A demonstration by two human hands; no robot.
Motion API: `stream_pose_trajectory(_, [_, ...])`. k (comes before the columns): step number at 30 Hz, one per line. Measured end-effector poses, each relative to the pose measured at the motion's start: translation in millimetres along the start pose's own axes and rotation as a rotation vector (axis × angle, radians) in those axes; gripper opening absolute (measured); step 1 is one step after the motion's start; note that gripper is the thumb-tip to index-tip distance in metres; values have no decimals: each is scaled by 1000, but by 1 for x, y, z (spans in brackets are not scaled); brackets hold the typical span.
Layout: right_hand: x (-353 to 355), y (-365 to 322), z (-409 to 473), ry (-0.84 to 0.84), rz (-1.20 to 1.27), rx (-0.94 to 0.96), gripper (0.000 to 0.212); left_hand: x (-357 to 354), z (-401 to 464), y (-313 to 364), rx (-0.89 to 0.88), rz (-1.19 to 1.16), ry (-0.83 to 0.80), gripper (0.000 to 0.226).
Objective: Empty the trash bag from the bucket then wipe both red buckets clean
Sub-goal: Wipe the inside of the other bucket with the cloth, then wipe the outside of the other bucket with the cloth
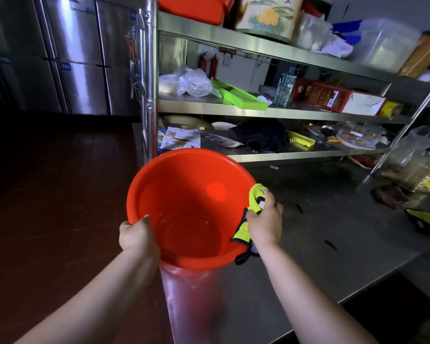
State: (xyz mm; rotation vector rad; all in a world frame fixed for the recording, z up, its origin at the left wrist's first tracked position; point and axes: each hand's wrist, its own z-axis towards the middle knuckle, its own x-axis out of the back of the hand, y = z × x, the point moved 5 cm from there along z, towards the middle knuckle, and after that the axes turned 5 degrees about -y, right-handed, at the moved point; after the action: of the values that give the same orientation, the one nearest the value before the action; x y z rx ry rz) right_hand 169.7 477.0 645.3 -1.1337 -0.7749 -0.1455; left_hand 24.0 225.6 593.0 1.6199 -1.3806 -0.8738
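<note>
the round red plastic bucket point(184, 207) stands on the steel worktop point(320, 232), empty inside; the left hand point(137, 234) grips its near rim. the right hand point(266, 219) presses a yellow-green cloth point(255, 194) onto the right rim; a steel shelf rack point(258, 110) stands behind.

red bucket point(191, 207), yellow-green cloth point(255, 194) with seemingly dark edging
</note>
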Motion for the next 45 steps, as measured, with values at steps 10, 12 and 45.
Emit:
stream_pose_trajectory(10, [42,-17,-18,112,145,415,65,-46,0,15,58,4,-394,40])
stream_pose_trajectory(12, [44,-29,-27,74,105,528,71,-51,-2,24,30,21,-495,42])
stream_pose_trajectory(45, [64,14,-101,-107,502,-155,18,10,-43,27,-681,858,-1101,35])
